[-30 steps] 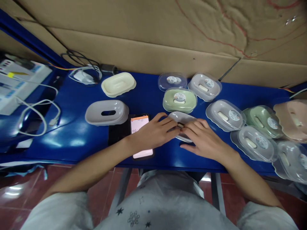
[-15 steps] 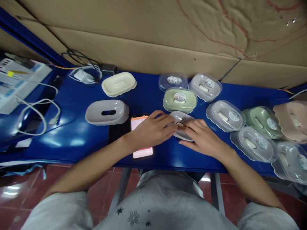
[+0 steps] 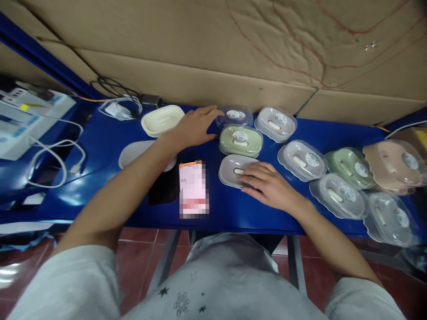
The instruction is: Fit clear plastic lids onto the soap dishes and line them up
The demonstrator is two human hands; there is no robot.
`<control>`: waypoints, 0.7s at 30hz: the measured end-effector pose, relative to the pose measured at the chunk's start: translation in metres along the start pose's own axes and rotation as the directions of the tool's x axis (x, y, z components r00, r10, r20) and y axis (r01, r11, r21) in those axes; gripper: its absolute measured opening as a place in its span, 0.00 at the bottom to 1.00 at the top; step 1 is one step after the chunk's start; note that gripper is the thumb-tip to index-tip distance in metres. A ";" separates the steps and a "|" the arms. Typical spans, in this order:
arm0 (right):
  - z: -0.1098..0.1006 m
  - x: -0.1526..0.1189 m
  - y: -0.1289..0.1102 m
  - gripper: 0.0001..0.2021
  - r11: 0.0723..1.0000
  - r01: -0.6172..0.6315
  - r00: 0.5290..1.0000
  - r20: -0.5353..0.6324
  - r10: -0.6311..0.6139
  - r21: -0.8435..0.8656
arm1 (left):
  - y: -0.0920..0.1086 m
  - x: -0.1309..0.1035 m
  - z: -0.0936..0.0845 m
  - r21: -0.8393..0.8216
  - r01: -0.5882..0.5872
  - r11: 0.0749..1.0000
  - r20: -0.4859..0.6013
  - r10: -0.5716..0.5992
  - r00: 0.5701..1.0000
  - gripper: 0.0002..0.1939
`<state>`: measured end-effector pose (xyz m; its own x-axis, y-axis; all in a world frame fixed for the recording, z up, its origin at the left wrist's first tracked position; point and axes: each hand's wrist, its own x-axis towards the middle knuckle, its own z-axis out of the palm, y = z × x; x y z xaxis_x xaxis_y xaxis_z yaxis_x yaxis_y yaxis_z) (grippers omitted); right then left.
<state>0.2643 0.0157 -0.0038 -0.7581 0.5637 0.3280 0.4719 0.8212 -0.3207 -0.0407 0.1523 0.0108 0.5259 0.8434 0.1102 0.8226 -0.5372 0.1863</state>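
A grey oval soap dish (image 3: 230, 166) with a cream bar in its slot lies on the blue table in front of me. My right hand (image 3: 267, 184) holds its right end, fingers over the top and thumb at the near edge. My left hand (image 3: 200, 124) is stretched out at the back, fingers apart, its tips at the left edge of a transparent lid (image 3: 238, 116) with round stickers. Between that lid and the grey dish sits a green soap dish (image 3: 247, 144) with a lid on.
Several lidded soap dishes in grey, green (image 3: 350, 166) and pink (image 3: 390, 164) stand at the right. A cream tray (image 3: 160, 120) and a grey base (image 3: 133, 155) lie left, partly behind my arm. Nearby are a lit phone (image 3: 193, 186), white cables (image 3: 76, 164) and a cardboard wall (image 3: 187, 66).
My left hand has left the grey soap dish and moved back and left to the transparent lid. My right hand stays at the dish. The view has shifted slightly.
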 end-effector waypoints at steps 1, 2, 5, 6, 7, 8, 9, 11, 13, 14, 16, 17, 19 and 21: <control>0.001 0.000 0.000 0.13 1.000 0.001 1.000 0.000 -0.001 0.008 | -0.002 0.008 0.004 -0.021 0.007 1.000 0.025 -0.006 1.000 0.34; 0.001 0.000 0.000 0.13 1.000 0.003 1.000 -0.001 -0.003 0.015 | -0.003 0.015 0.007 -0.030 -0.001 1.000 0.036 0.002 0.999 0.34; 0.001 -0.001 0.001 0.13 1.000 0.016 1.000 -0.013 -0.016 0.016 | 0.000 0.025 0.013 -0.040 0.011 0.999 0.020 -0.011 1.000 0.33; 0.001 -0.001 0.001 0.14 1.000 0.017 1.000 -0.012 -0.017 0.011 | 0.002 0.025 0.013 -0.036 0.024 0.999 0.011 -0.024 1.000 0.32; 0.001 -0.002 0.000 0.14 1.000 0.016 1.000 -0.007 -0.016 0.005 | 0.004 0.025 0.013 -0.030 0.040 0.999 0.004 -0.040 0.999 0.31; 0.001 -0.002 0.000 0.14 1.000 0.013 1.000 0.000 -0.013 -0.003 | 0.006 0.024 0.012 -0.023 0.056 0.998 -0.001 -0.056 0.998 0.31; 0.000 -0.003 0.000 0.14 1.000 0.009 1.000 0.007 -0.009 -0.010 | 0.006 0.023 0.011 -0.017 0.068 0.998 -0.003 -0.068 0.998 0.30; 0.000 -0.004 -0.001 0.14 1.000 0.011 1.000 0.016 -0.010 -0.021 | 0.006 0.020 0.010 -0.018 0.076 0.997 -0.003 -0.076 0.997 0.29; 0.000 -0.004 -0.001 0.14 1.000 0.012 1.000 0.017 -0.011 -0.026 | 0.003 0.017 0.010 -0.048 0.067 0.997 -0.019 -0.068 0.997 0.28; 0.000 -0.004 -0.002 0.14 1.000 0.010 1.000 0.017 -0.009 -0.026 | 0.002 0.015 0.010 -0.071 0.057 0.996 -0.033 -0.060 0.998 0.28; 0.001 -0.004 -0.002 0.14 1.000 -0.002 1.000 0.025 0.002 -0.020 | 0.000 0.012 0.009 -0.114 0.038 0.993 -0.071 -0.047 0.996 0.28; 0.001 -0.004 -0.002 0.14 1.000 -0.006 1.000 0.028 0.007 -0.014 | 0.000 0.010 0.009 -0.130 0.033 0.991 -0.090 -0.045 0.995 0.28; 0.001 -0.004 -0.001 0.14 1.000 -0.008 1.000 0.030 0.008 0.000 | 0.001 0.005 0.006 -0.148 0.035 0.988 -0.123 -0.054 0.991 0.29; 0.001 -0.004 -0.002 0.14 1.000 -0.008 0.999 0.032 0.008 0.005 | 0.003 -0.001 0.002 -0.157 0.053 0.986 -0.156 -0.077 0.985 0.32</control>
